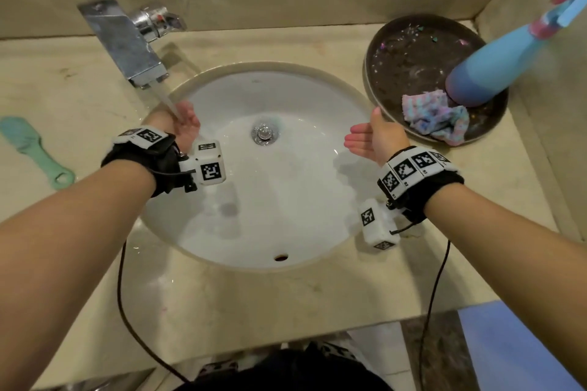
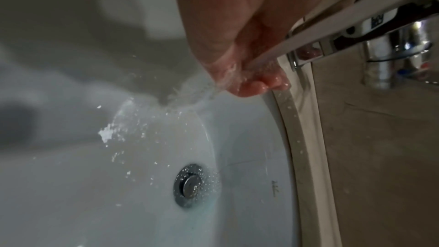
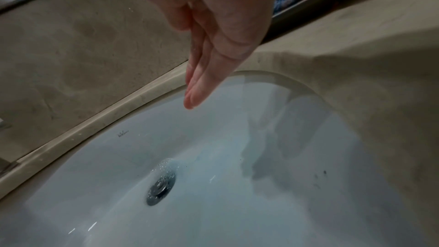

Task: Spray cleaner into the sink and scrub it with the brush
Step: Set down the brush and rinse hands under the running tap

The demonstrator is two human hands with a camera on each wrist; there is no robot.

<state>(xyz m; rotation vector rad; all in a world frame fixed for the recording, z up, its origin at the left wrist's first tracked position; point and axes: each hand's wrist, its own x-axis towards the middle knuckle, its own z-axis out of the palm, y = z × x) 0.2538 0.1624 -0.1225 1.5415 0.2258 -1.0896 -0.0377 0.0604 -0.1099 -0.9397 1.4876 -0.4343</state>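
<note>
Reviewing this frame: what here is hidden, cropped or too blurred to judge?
- Blue spray bottle: head view, motion-blurred; nozzle cut by the right edge.
- Teal scrub brush: head view only; bristle side not visible.
- Left hand: left wrist view, running water and chrome faucet cover the fingertips.
- Small logo on the white sink: right wrist view, too small to read.

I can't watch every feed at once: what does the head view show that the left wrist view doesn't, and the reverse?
Head view only: the green brush lying on the counter at left, the blue spray bottle standing in the dark tray with a cloth, and the right hand open over the sink.

Left wrist view only: water splashing off the wet fingertips.

Both: the left hand under the running faucet, the sink, its drain.
</note>
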